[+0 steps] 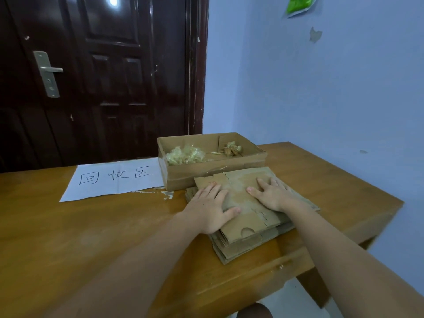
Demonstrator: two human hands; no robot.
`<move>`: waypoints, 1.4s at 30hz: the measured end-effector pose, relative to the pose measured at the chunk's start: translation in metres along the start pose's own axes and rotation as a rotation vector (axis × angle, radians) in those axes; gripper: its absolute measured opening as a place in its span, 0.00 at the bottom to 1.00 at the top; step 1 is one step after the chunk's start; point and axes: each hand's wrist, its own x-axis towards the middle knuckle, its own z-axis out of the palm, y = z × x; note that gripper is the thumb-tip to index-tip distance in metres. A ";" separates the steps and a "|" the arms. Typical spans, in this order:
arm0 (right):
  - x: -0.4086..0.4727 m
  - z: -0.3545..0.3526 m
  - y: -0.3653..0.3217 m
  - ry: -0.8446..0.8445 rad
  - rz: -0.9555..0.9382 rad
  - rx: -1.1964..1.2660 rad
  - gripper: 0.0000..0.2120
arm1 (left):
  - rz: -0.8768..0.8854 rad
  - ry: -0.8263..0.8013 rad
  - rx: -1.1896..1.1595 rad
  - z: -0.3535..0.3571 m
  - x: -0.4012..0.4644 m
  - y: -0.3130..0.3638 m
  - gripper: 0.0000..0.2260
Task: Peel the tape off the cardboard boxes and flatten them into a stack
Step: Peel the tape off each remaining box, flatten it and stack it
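A stack of flattened brown cardboard boxes [250, 228] lies on the wooden table [91, 226], near its right front part. My left hand [210, 208] lies flat on the stack's left side, fingers spread, thumb on top. My right hand [271, 192] presses palm down on the top sheet's right half, fingers apart. Behind the stack stands an open cardboard box [206, 171] holding crumpled clear tape [185, 154] on the left and a smaller brownish tape wad [231, 149] on the right.
A white paper sheet [114, 180] with handwritten characters lies left of the open box. A dark door [103, 76] stands behind the table; a blue wall [321, 88] runs along its right side. The table's right edge [378, 203] is close to the stack.
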 end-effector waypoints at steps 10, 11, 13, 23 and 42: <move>-0.021 -0.045 -0.019 0.194 -0.137 -0.122 0.37 | 0.089 0.062 0.019 -0.041 -0.013 0.000 0.37; -0.024 -0.052 -0.026 0.222 -0.164 -0.129 0.36 | 0.094 0.082 0.017 -0.047 -0.015 -0.002 0.36; -0.030 -0.063 -0.044 0.269 -0.241 -0.130 0.34 | 0.098 0.123 0.014 -0.058 -0.020 -0.006 0.36; -0.054 -0.056 -0.192 0.230 -0.747 0.012 0.31 | -0.028 0.297 0.049 -0.111 -0.100 -0.094 0.32; -0.101 0.029 -0.585 0.121 -1.298 -0.060 0.30 | -0.777 0.321 0.309 -0.185 -0.388 -0.365 0.35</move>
